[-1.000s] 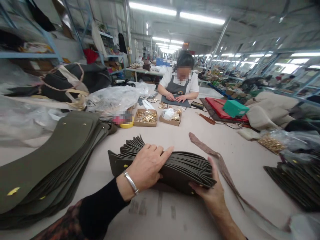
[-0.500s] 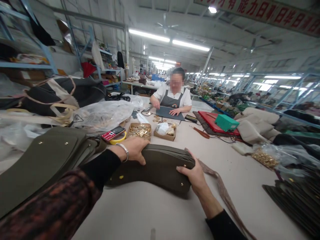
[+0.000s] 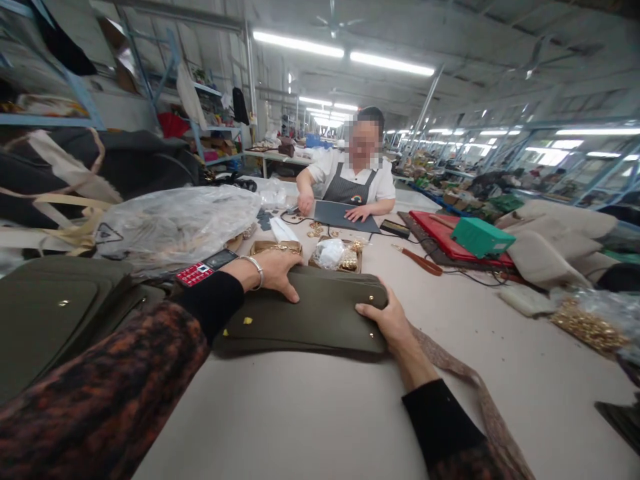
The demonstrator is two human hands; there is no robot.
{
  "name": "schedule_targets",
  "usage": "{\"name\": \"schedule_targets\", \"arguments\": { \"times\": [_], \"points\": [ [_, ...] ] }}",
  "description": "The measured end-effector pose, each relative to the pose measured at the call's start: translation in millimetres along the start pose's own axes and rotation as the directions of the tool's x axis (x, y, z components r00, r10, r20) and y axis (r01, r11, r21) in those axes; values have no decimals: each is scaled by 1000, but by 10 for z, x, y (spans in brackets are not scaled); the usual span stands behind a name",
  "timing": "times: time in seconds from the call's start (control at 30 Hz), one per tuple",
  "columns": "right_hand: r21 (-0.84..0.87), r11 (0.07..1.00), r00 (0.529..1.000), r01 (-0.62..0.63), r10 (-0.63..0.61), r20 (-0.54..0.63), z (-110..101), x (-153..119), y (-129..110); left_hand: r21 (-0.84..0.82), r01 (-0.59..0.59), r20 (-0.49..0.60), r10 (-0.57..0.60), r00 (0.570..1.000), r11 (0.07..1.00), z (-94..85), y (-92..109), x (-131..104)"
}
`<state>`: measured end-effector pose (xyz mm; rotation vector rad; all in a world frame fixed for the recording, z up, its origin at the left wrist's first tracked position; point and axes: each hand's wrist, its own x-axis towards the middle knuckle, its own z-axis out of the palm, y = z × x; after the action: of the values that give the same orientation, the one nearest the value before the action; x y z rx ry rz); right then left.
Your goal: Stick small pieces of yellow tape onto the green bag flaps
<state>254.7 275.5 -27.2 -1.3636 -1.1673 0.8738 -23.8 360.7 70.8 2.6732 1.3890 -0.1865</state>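
A stack of dark olive panels lies on the table in front of me, with gold studs at its right end and small yellow marks at its left. My left hand grips its far edge, thumb on top, fingers partly hidden behind. Around the right end wraps my right hand, its thumb on the top panel. Just beyond the stack are a box of gold metal parts and a box with a plastic bag and gold pieces. More olive panels are piled at the left.
Across the table a person in an apron works at a dark sheet. A red phone and plastic bags lie at left. At right are a green box, a red folder, a brown strap and gold parts.
The stack has flattened from a bent, tilted pose, so its top face shows more. Both hands stay on it. The view has shifted, and the dark panels at lower right show less.
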Motion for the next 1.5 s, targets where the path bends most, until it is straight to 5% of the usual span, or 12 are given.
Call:
{"name": "schedule_targets", "arguments": {
  "times": [0.17,0.33,0.4,0.47,0.5,0.53,0.7,0.87,1.2,1.33,1.5],
  "points": [
    [-38,999,997,6,-3,73,-60,16,96,21,-20,-89,21,996,1000,259,-27,-102],
    [-83,997,998,-11,16,54,-72,29,100,17,66,-260,-60,964,998,241,57,-394],
    [-86,996,997,-17,23,69,-67,34,97,-56,185,-442,-190,877,981,277,145,-649],
    [-71,997,995,-33,39,90,-66,36,95,-242,322,-581,-403,707,915,382,250,-976],
    [-59,997,994,-41,46,94,-67,36,96,-339,372,-581,-503,640,864,458,302,-1152],
    [-49,998,994,-49,53,98,-70,36,96,-404,398,-548,-567,616,823,544,348,-1325],
    [-97,994,993,-47,58,104,-90,38,111,-415,364,-453,-536,712,834,1020,479,-1911],
    [-105,994,989,-42,56,138,-108,45,127,-489,350,-372,-553,746,799,1337,510,-1963],
    [-227,974,991,12,19,133,-141,65,140,-578,138,-518,-492,700,805,1317,346,-1746],
    [-301,952,991,51,-12,131,-141,64,172,-575,203,-519,-545,658,792,1359,314,-1700],
    [-364,931,994,44,-4,111,-104,14,79,-499,289,-465,-534,706,817,1435,325,-1735]
  ]
}}
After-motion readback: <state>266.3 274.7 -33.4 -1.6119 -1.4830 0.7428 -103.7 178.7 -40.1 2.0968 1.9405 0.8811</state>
